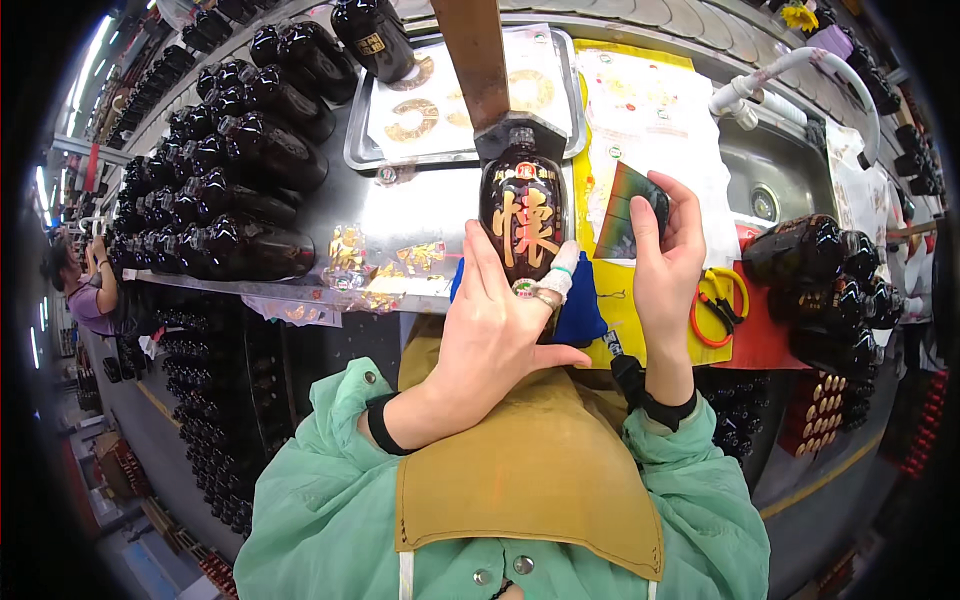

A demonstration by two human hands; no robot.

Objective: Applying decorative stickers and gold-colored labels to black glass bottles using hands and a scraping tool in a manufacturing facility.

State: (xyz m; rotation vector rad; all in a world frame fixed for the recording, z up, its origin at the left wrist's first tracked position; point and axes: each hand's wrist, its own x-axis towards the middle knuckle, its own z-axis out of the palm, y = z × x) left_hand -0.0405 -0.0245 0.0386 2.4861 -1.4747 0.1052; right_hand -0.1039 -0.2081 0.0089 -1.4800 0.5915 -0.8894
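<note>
Left hand (495,335) wraps a dark brown glazed bottle (522,215) from below, fingers closed against its lower body; one finger carries a white bandage, another a ring. The bottle stands upright near the front edge of the metal surface (400,215), gold markings facing the camera, its neck under a brown wooden bar (475,60). A blue cloth (580,310) lies beneath and just beside the bottle at the front edge.

Right hand (665,260) is closed on a small dark square sheet (620,210) with a greenish sheen, pinched between thumb and fingers, held just right of the bottle and not touching it.

Behind the bottle: a metal tray (460,100) with gold-printed sheets. Toward the left edge: rows of like bottles (240,150) lying on their sides. Right side: yellow mat (625,330), orange-handled scissors (715,305) on a red sheet, a sink (780,170) with a white tap, more bottles (820,260) stacked at the right edge.
</note>
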